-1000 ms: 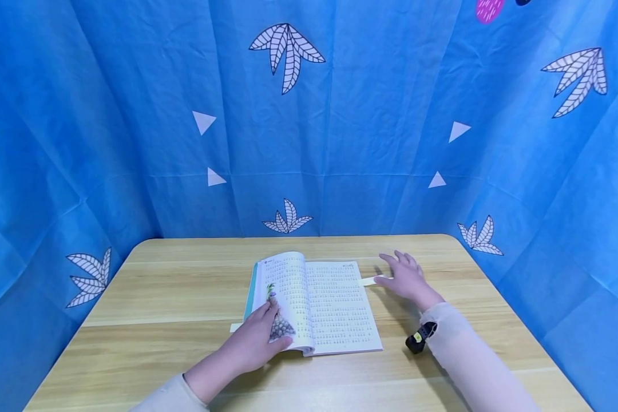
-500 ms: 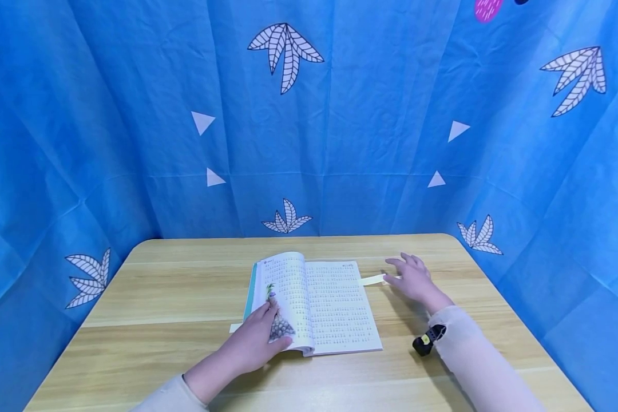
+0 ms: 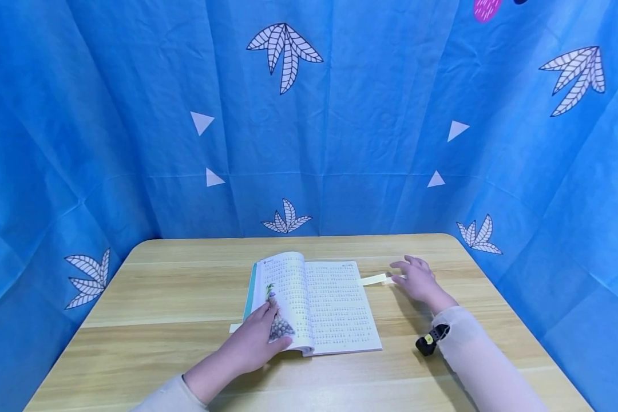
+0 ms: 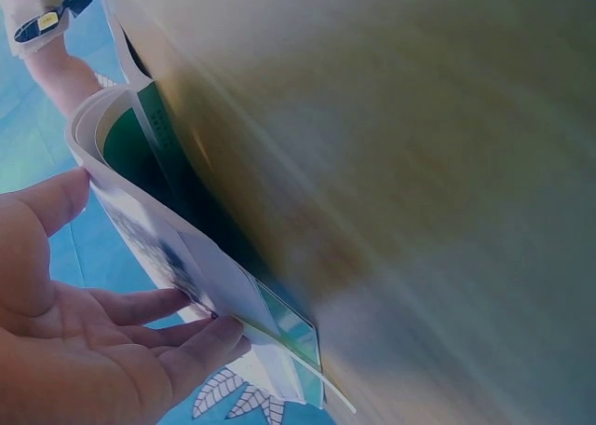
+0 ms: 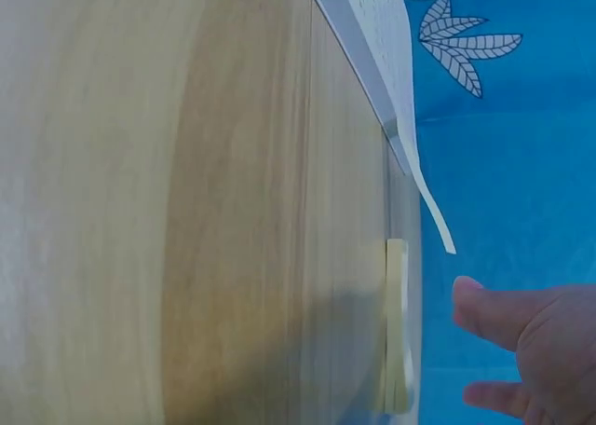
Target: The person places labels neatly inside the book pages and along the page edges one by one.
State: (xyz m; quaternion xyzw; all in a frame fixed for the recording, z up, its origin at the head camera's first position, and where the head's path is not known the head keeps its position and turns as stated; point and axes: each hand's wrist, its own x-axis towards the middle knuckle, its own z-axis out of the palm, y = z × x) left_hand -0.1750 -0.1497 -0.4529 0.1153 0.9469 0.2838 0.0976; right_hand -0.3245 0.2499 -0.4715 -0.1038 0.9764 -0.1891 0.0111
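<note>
An open book (image 3: pixel 342 309) lies on the table, its left-hand pages bulging upward. My left hand (image 3: pixel 252 343) rests on the left page, over a printed picture. In the left wrist view its fingers (image 4: pixel 200 341) are extended against the page, with the thumb at the page's lower edge. A pale paper strip (image 3: pixel 373 280) juts out of the book's right side. Just beyond the strip's free end is my right hand (image 3: pixel 417 280), thumb and fingers apart, holding nothing. Close below that hand lies a small pale yellow pad of paper strips (image 5: pixel 396 327), mostly hidden in the head view.
Another pale strip (image 3: pixel 234 328) sticks out at the book's left side, beside the left hand. The wooden table (image 3: pixel 159 292) has rounded far corners. A blue patterned curtain (image 3: pixel 309 143) hangs behind it and along both sides. A black wrist device (image 3: pixel 426 343) sits on the right wrist.
My right hand has drawn away to the right from the strip at the book's right side, leaving the strip's outer end uncovered. The left hand and the book have stayed put.
</note>
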